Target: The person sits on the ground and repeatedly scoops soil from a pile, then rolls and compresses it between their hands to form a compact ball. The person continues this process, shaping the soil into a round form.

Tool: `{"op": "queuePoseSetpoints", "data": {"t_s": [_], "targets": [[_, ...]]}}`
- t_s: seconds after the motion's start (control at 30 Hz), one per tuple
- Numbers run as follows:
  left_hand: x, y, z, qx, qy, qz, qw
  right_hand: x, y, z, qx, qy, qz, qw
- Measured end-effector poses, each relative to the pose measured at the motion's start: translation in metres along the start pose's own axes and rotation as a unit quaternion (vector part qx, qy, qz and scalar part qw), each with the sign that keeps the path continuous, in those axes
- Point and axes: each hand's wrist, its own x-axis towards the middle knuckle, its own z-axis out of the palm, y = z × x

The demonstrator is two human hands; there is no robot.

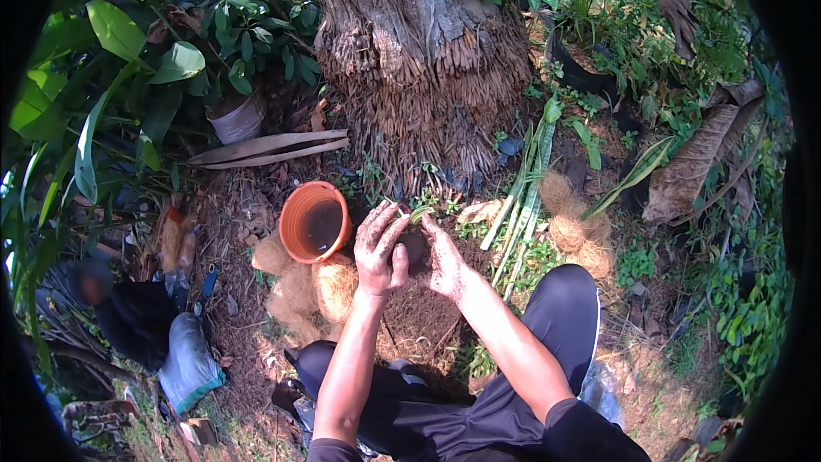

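My left hand (382, 250) and my right hand (444, 260), both soiled, cup the two sides of a dark ball of soil (415, 249). A small green and pale leaf piece (420, 213) sticks up at the top of the ball, between my fingertips. Loose dark soil (417, 314) lies on the ground below my hands. Just left of my left hand, an orange plastic pot (314, 222) leans with dark contents inside. Several fibre-wrapped balls (336, 289) lie under and beside the pot. My palms hide part of the soil ball.
A thick tree trunk (423, 64) stands ahead. Long snake plant leaves (529, 199) and more fibre balls (577, 237) lie to the right. Another person (135, 321) sits at the left near a filled plastic sack (187, 359). A pale pot (237, 119) stands among foliage.
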Motion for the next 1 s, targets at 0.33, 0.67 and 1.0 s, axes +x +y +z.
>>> {"op": "queuePoseSetpoints", "data": {"t_s": [0.33, 0.67, 1.0], "targets": [[-0.014, -0.005, 0.019, -0.002, 0.014, 0.022, 1.0, -0.001, 0.008, -0.007, -0.044, 0.031, -0.029, 0.998], [0.003, 0.01, 0.009, 0.015, -0.082, 0.069, 0.994, 0.013, 0.014, -0.01, 0.065, 0.052, -0.004, 0.996], [-0.013, 0.008, 0.03, -0.009, -0.041, 0.058, 0.997, 0.013, 0.009, -0.021, 0.012, 0.118, -0.029, 0.992]]}}
